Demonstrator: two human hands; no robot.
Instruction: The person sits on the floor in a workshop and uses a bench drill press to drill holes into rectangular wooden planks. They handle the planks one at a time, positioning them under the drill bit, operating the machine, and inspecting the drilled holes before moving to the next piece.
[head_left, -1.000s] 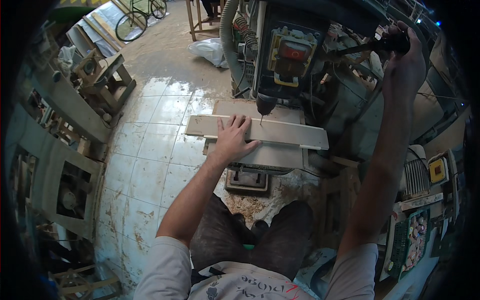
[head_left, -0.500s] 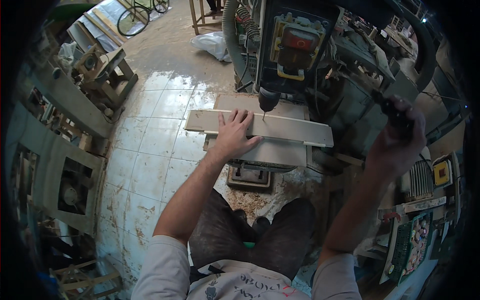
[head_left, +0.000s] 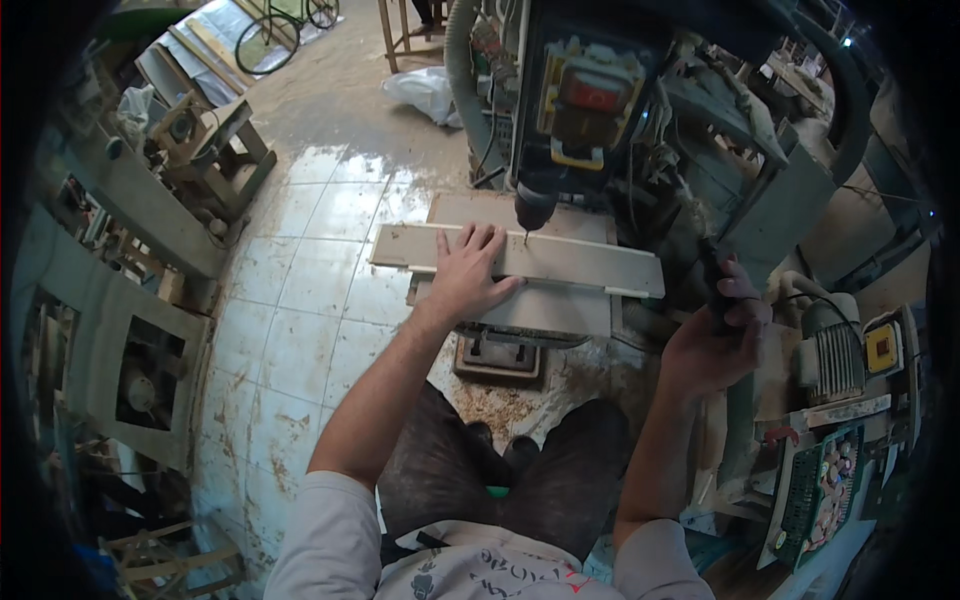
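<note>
A long, narrow, light-coloured board lies across the table of a drill press. My left hand rests on it with the fingers spread, just left of the drill bit. Above the board, the dark chuck holds that thin bit, whose tip is at or very close to the board's surface; contact cannot be made out. At the right, my right hand is wrapped round the black grip of the press's feed lever.
A panel lies beneath the board on the press table. The machine's switch box faces me above. Sawdust litters the tiled floor by the base. A green crate and a motor stand at the right, a wooden stand at the left.
My right hand has pulled the feed lever down and toward me, coming lower and leftward. The chuck and bit appear slightly lower. My left hand stays on the board.
</note>
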